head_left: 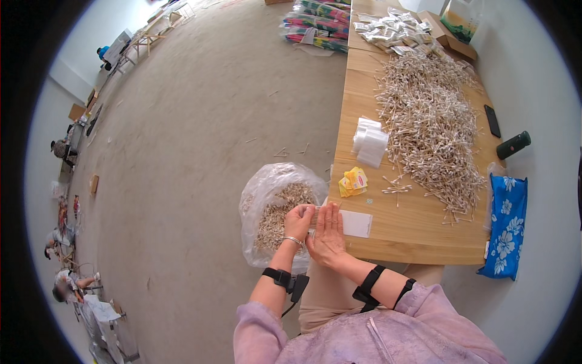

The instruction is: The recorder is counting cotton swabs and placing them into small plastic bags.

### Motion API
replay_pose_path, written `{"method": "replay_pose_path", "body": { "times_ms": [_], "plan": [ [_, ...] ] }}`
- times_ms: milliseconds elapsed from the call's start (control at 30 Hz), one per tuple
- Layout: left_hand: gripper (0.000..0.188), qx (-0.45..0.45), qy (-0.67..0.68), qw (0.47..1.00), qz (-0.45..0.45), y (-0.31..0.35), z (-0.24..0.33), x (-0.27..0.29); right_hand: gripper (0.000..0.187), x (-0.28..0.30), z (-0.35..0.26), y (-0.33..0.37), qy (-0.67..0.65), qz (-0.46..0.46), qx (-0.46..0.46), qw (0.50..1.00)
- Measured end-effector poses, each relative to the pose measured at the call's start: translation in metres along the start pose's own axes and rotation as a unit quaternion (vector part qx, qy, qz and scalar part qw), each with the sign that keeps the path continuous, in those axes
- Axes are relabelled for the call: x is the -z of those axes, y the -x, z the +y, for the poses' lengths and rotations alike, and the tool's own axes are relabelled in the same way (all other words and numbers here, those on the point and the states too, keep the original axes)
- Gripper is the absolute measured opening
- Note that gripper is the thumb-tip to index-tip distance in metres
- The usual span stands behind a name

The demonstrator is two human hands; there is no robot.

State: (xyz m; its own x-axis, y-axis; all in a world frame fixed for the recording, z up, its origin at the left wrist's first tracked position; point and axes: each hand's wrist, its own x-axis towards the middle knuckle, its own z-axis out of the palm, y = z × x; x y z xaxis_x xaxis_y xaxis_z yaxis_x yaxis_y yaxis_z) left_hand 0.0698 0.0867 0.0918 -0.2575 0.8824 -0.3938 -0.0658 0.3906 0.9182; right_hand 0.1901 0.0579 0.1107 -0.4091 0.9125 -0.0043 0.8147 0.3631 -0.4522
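Note:
At the table's near left corner my left hand (298, 222) is closed, its fingers curled around one end of a small row of cotton swabs (314, 217). My right hand (327, 238) lies beside it with fingers stretched out flat, pressing over the other part of that row. Under and beyond the right fingers, a white rectangular card or packet (356, 224) rests on the wood. Just past the hands are small yellow cards (353, 182) and several loose swabs (396, 186). Part of the row is hidden by my fingers.
A big heap of cotton swabs (430, 127) covers the right of the wooden table (412, 242). Clear plastic bags (370, 142), filled packets (397, 30), a phone (492, 121), a dark green bottle (513, 145) and a blue floral pack (506, 227) surround it. Left stands a plastic sack of swabs (273, 224).

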Motion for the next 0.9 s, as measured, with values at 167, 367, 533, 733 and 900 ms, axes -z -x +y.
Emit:
{"method": "replay_pose_path", "body": {
  "times_ms": [167, 367, 533, 733, 900],
  "plan": [
    [0.020, -0.028, 0.013, 0.999, 0.036, -0.001, -0.007, -0.013, 0.092, 0.003, 0.004, 0.001, -0.027, 0.016, 0.013, 0.999],
    [0.027, -0.098, -0.096, 0.987, 0.080, 0.002, -0.011, -0.015, 0.091, 0.022, 0.031, 0.014, 0.019, 0.009, -0.063, 0.998],
    [0.031, -0.151, -0.191, 0.965, 0.099, 0.003, -0.008, -0.016, 0.093, 0.026, 0.033, 0.024, 0.048, -0.045, -0.026, 0.998],
    [0.033, -0.156, -0.223, 0.957, 0.098, 0.006, -0.003, -0.020, 0.097, 0.020, 0.024, 0.023, 0.061, -0.039, -0.011, 0.997],
    [0.033, -0.163, -0.220, 0.957, 0.101, 0.004, -0.009, -0.013, 0.098, 0.024, 0.020, 0.022, 0.061, -0.057, 0.001, 0.996]
  ]
}}
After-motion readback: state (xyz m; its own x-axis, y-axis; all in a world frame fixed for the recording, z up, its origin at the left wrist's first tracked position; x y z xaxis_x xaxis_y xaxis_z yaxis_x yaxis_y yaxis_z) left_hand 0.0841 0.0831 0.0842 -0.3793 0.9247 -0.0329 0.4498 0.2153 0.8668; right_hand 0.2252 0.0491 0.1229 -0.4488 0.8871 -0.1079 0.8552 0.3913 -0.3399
